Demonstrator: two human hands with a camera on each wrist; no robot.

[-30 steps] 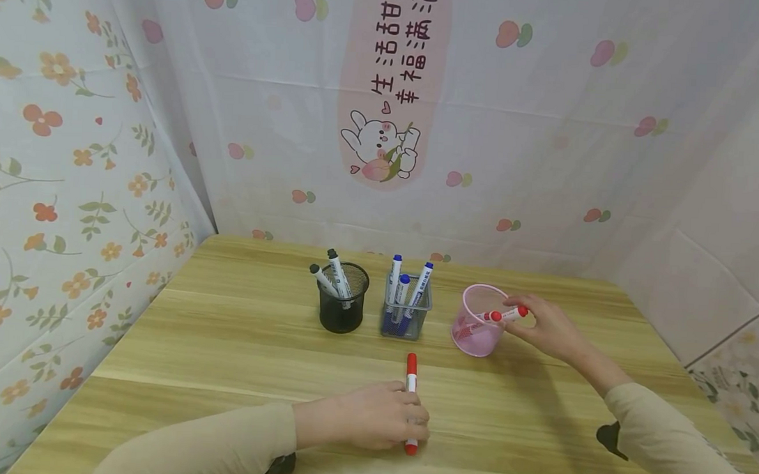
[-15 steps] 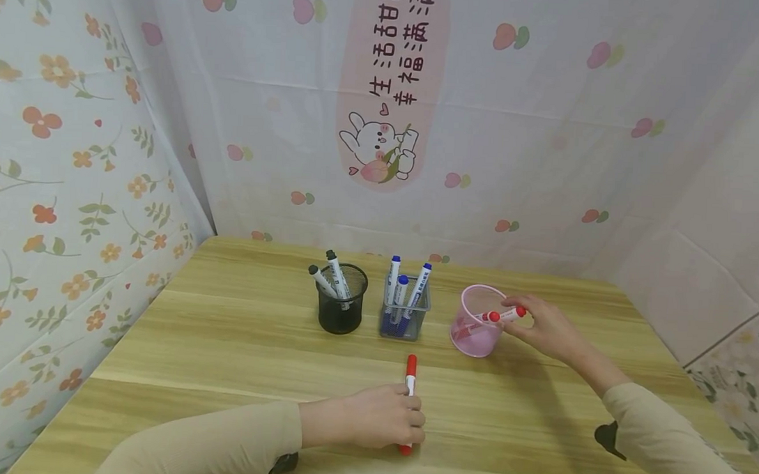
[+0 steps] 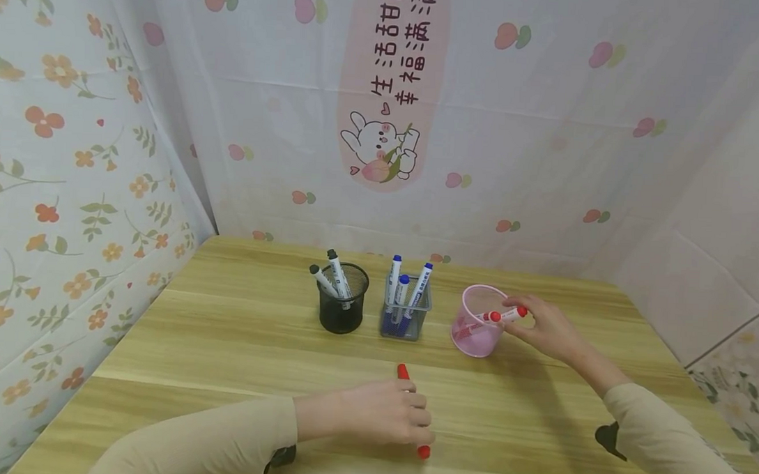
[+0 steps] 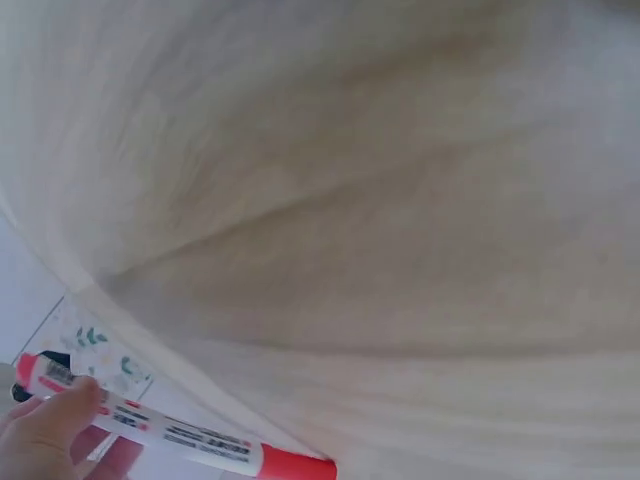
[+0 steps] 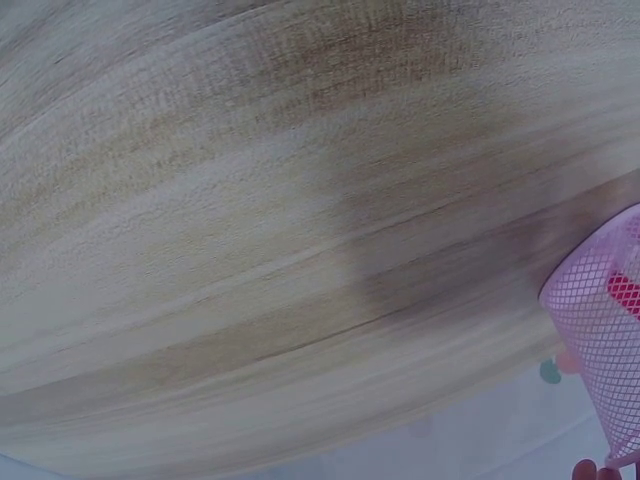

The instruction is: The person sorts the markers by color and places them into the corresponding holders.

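Observation:
My left hand (image 3: 379,413) pinches a red-capped whiteboard marker (image 3: 403,372) near the front of the table, its fingers covering the middle. In the left wrist view, thumb and fingers grip the white barrel of that marker (image 4: 205,440) toward one end. Off to the right, my right hand (image 3: 544,326) holds the rim of a pink mesh pen cup (image 3: 474,343) on its right side. Two red-capped markers (image 3: 493,316) lean inside this cup. The right wrist view catches fingertips (image 5: 588,470) at the rim of the pink cup (image 5: 600,330).
Left of the pink cup stands a grey square mesh holder (image 3: 422,315) with blue-capped markers (image 3: 403,287). Further left is a black round mesh cup (image 3: 339,319) with two black-capped markers (image 3: 337,267). Patterned cloth (image 3: 521,130) hangs behind the wooden table (image 3: 256,358).
The red marker in my left hand has turned, its far end swinging left and its near end right. My right hand and the pink cup have stayed in place.

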